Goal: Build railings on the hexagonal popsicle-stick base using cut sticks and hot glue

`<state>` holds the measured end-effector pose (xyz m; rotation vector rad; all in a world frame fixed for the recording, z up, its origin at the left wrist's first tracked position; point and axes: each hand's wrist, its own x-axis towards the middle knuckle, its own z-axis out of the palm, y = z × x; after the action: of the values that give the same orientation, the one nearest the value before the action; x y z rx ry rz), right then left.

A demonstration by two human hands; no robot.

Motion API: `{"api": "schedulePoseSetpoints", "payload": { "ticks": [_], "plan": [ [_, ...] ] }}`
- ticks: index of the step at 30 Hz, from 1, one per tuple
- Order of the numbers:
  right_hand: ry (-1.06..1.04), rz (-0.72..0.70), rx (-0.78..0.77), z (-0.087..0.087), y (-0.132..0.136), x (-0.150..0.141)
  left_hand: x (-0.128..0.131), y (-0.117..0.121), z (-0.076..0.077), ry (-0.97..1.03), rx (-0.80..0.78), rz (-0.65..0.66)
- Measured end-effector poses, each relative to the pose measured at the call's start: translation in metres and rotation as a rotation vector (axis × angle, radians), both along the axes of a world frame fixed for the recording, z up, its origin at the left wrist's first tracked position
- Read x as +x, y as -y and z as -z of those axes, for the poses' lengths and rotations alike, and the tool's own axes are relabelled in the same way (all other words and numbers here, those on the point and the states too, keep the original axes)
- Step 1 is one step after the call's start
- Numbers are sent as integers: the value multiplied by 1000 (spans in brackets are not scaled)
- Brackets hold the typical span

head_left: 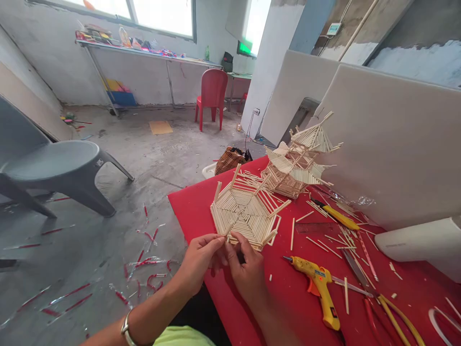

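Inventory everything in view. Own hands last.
table: one, red, foreground
stick platform: one, pale, on table
stick model: one, pale, behind platform
loose sticks: many, pale, table
glue gun: one, yellow, beside platform
cutter: one, yellow, beyond gun
scissors: one, yellow, lower right
tool: one, red handle, beside scissors
roll: one, white, right
boards: two, pale, right
chair: one, grey, left
second chair: one, red, back
wrappers: many, red, left floor
bag: one, brown, beyond table
long table: one, pale, background
left hand, right hand: one each, platform's near edge

No lettering, label or number can be read here.
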<state>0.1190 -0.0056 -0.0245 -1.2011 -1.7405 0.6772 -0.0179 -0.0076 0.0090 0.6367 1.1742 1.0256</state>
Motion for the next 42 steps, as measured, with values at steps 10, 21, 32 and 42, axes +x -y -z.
{"api": "schedulePoseSetpoints", "payload": {
  "ticks": [10, 21, 32, 42],
  "plan": [
    [-12, -2, -11, -3, 1, 0, -1, -1, 3, -4, 4, 6],
    [-14, -8, -20, -3, 0, -1, 0, -1, 3, -16, 4, 11],
    [-10, 2, -10, -5, 1, 0, 0, 0, 1, -14, 6, 9],
    [-12, 2, 4, -5, 1, -1, 0, -1, 2, -7, -2, -5]
  ]
}}
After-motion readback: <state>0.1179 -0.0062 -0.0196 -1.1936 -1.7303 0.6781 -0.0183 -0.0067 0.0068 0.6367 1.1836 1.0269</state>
